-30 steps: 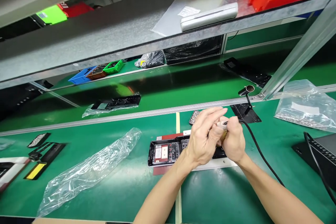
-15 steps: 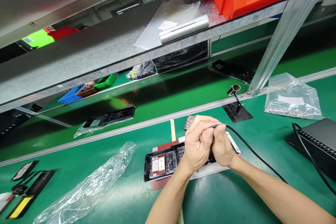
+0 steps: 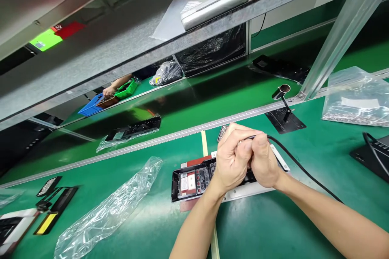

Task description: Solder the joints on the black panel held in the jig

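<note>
Both fists meet over a black plastic housing [image 3: 178,184] that lies in a fixture with a white bar [image 3: 247,195] along its near side. My left hand [image 3: 233,160] is closed, its fingers curled against the other hand. My right hand [image 3: 265,162] is closed on a black cable [image 3: 298,164], which passes over the fingers and trails off to the right. Where the hands touch, the cable's end is hidden. Behind my left hand a small tray of screws [image 3: 223,132] is partly covered.
A clear plastic bag [image 3: 112,206] lies left of the fixture. Beyond it are a metal cup on a stand [image 3: 282,92], a bag of small parts [image 3: 358,101] and a conveyor [image 3: 188,101]. A shelf [image 3: 100,64] hangs above. Across the line, a co-worker's hand [image 3: 109,90] reaches into bins.
My view has shifted, so the bench scene sits a little differently. Both hands stay closed together at the cable over the housing. More of the co-worker's arm shows.
</note>
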`<state>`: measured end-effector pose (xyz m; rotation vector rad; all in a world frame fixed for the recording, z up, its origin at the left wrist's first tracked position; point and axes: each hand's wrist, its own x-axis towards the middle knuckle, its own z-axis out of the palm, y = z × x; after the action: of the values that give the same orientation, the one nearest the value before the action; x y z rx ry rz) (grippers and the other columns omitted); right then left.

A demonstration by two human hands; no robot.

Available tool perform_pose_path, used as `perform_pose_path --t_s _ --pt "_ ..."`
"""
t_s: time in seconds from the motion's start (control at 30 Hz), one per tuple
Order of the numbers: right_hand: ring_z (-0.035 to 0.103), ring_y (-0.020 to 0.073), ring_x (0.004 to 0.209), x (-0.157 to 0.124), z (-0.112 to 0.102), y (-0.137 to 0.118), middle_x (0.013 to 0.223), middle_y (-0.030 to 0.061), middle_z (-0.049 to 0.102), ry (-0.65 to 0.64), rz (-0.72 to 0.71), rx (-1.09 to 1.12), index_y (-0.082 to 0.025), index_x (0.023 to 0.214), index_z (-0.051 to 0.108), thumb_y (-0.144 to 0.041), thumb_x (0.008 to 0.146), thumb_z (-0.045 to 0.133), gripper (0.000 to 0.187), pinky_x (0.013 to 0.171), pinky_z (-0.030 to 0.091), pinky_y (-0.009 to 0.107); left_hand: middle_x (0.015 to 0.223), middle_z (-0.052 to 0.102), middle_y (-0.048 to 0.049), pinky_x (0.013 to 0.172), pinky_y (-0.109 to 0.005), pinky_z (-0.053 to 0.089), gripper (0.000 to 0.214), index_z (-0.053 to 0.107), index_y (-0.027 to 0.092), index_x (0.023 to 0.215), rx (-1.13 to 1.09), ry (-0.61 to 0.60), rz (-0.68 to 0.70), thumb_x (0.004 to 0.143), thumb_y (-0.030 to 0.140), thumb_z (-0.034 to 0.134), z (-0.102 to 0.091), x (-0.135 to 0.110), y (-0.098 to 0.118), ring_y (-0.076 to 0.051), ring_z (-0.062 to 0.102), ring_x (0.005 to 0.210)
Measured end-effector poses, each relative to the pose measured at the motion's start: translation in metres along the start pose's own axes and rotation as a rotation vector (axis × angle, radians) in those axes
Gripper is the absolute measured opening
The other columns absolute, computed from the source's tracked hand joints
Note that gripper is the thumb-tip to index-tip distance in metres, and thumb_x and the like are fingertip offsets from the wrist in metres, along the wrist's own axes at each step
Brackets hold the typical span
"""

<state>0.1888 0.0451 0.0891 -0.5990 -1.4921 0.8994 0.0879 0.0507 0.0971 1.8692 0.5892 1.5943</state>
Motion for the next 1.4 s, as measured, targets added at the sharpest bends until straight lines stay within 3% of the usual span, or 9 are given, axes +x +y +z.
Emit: perform_pose_path --t_s 0.13,0.33,0.63,0.97,1.4 --pt "0.044 0.015 0.061 0.0026 0.001 -0.0054 0.061 0.0009 0.045 0.013 -0.022 0.007 -0.02 0.061 0.042 -0.06 0.106 0.022 0.064 0.058 0.036 0.032 0.097 0.071 -0.006 0.084 -0.035 0.053 0.028 0.071 0.021 0.105 0.03 -0.002 0.021 0.105 0.041 0.051 0.0014 0.0025 0.0044 -0.018 0.064 0.092" --pt "0.058 0.018 0.079 0.006 0.0028 -0.0082 0.081 0.0054 0.06 -0.051 -0.034 0.06 -0.019 0.07 0.054 -0.058 0.107 0.019 0.064 0.07 0.047 0.034 0.098 0.073 -0.0053 0.086 -0.035 0.054 0.028 0.071 0.023 0.105 0.064 0.006 0.009 0.106 0.04 0.05 0.0 0.0018 0.0052 -0.018 0.065 0.09" --pt "0.063 0.0171 0.083 0.0034 0.0007 -0.0022 0.086 0.0046 0.067 -0.076 -0.047 0.035 -0.019 0.075 0.058 -0.052 0.109 0.021 0.06 0.073 0.049 0.032 0.099 0.073 -0.0056 0.085 -0.036 0.053 0.03 0.073 0.023 0.104 0.019 0.026 -0.006 0.106 0.042 0.05 0.0016 0.0003 0.002 -0.019 0.066 0.093" --pt "0.047 0.0168 0.069 0.0083 0.0065 -0.0031 0.06 0.0003 0.041 -0.047 -0.021 0.017 -0.021 0.061 0.041 -0.058 0.107 0.021 0.063 0.065 0.039 0.033 0.099 0.072 -0.0064 0.084 -0.038 0.055 0.028 0.071 0.022 0.103 -0.007 0.037 -0.034 0.105 0.041 0.051 -0.004 -0.0005 -0.0004 -0.021 0.067 0.094" --pt "0.05 0.0171 0.069 0.0058 0.0031 -0.0014 0.067 0.0023 0.049 -0.049 0.004 0.01 -0.021 0.065 0.045 -0.06 0.106 0.022 0.061 0.062 0.042 0.033 0.098 0.073 -0.0065 0.085 -0.039 0.056 0.03 0.072 0.021 0.102 0.009 0.042 -0.021 0.105 0.042 0.051 -0.0005 0.0001 -0.0004 -0.022 0.068 0.096"
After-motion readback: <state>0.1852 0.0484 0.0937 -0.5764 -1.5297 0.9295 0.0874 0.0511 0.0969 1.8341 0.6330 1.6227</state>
